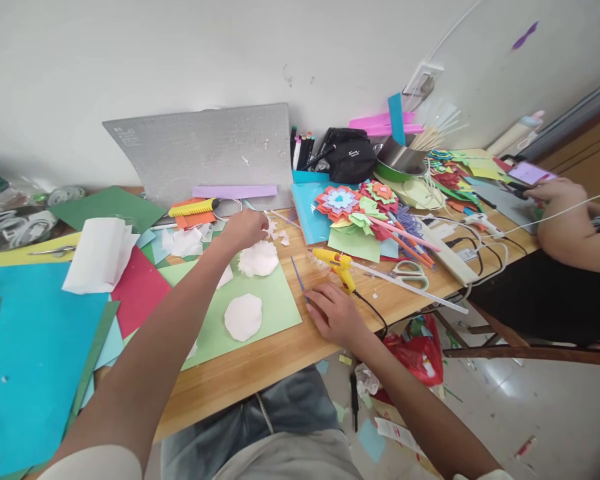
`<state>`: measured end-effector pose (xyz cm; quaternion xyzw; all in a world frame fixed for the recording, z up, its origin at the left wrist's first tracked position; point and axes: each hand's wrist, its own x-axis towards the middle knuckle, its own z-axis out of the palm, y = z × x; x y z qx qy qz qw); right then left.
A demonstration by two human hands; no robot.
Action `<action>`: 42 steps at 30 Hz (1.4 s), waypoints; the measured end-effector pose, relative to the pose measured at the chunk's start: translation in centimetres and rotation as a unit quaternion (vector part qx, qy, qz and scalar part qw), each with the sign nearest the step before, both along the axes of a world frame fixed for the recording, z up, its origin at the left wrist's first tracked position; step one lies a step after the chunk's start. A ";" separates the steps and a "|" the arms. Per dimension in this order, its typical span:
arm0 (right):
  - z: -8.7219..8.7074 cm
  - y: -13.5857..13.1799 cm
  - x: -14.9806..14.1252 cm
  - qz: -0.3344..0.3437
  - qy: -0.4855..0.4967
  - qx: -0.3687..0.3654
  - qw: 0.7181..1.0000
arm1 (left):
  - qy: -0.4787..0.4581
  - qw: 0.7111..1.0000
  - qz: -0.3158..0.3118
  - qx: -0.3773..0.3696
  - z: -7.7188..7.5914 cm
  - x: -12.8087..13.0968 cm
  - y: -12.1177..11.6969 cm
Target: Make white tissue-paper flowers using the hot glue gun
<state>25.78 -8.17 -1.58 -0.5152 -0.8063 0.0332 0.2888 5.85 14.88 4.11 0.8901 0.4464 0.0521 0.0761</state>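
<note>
My left hand (246,230) reaches over the far edge of a light green sheet of paper (275,320). Its fingers are closed beside small white paper scraps (281,237); what they pinch is hidden. Below it lie a ragged white paper piece (259,259) and a rounder white paper piece (243,317), both on the green sheet. My right hand (334,313) rests on the wooden table, its thumb and fingers around the lower end of a thin blue stick (298,275). A yellow hot glue gun (336,264) with a long clear glue stick lies just beyond that hand.
Coloured paper sheets (40,333) cover the left side. At the back stand a grey board (205,150), a black pouch (350,155) and a metal pot (403,157). Paper flowers (341,202), scissors (411,275) and a power strip (450,253) lie rightward. Another person's hand (555,193) holds a phone.
</note>
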 end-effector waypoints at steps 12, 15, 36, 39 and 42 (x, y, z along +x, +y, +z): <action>0.0 -0.1 0.0 -0.003 0.000 -0.002 1.000 | -0.094 0.995 0.030 -0.018 0.5 -1.5 0.2; 0.0 -0.1 0.0 -0.007 0.000 -0.001 1.000 | -0.124 0.991 0.039 -0.018 0.5 -2.1 0.1; 0.1 -0.2 -0.2 -0.010 0.001 -0.008 1.000 | -0.156 0.979 0.088 -0.101 -1.2 -1.5 0.6; -0.1 -0.3 0.0 -0.016 0.008 0.003 1.000 | -0.208 0.969 0.108 -0.078 -0.5 -2.2 0.3; 0.6 -0.2 -0.1 -0.024 0.029 0.036 0.999 | -0.312 0.937 0.100 -0.124 1.0 -3.2 -1.2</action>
